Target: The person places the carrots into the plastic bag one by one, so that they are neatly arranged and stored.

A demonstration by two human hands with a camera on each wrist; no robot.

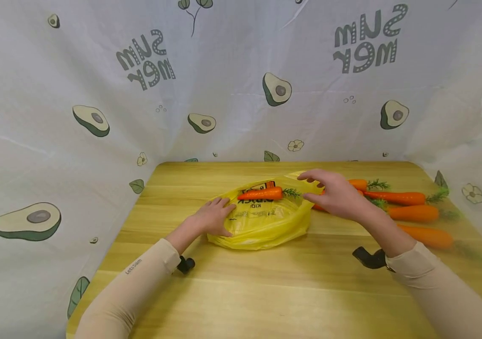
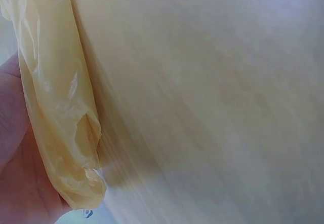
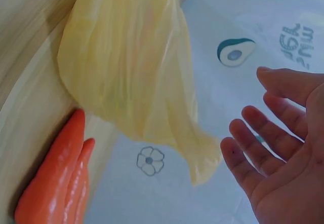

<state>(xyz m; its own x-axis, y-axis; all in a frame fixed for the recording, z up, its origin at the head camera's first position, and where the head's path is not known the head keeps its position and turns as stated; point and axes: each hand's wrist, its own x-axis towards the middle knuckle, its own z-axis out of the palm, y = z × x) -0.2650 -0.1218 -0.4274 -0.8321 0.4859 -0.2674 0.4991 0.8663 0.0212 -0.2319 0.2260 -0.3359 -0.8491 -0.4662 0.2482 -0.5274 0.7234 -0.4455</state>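
Note:
A yellow plastic bag (image 1: 266, 240) with dark print lies on the table, its mouth spread wide. One orange carrot (image 1: 262, 193) with a green top lies within the mouth, tip to the left. My left hand (image 1: 213, 217) rests at the bag's left rim, fingers and thumb spread apart; in the left wrist view the bag (image 2: 58, 97) covers its fingers. At the right rim, my right hand (image 1: 336, 195) is raised with loosely bent fingers. The right wrist view shows that hand (image 3: 283, 138) with nothing in it, beside a drooping corner of the bag (image 3: 202, 158).
Several more carrots (image 1: 414, 213) with green tops lie to the right on the wooden table (image 1: 266, 292), partly behind my right hand and forearm. A pale cloth (image 1: 232, 80) printed with avocados hangs behind the table and along its sides.

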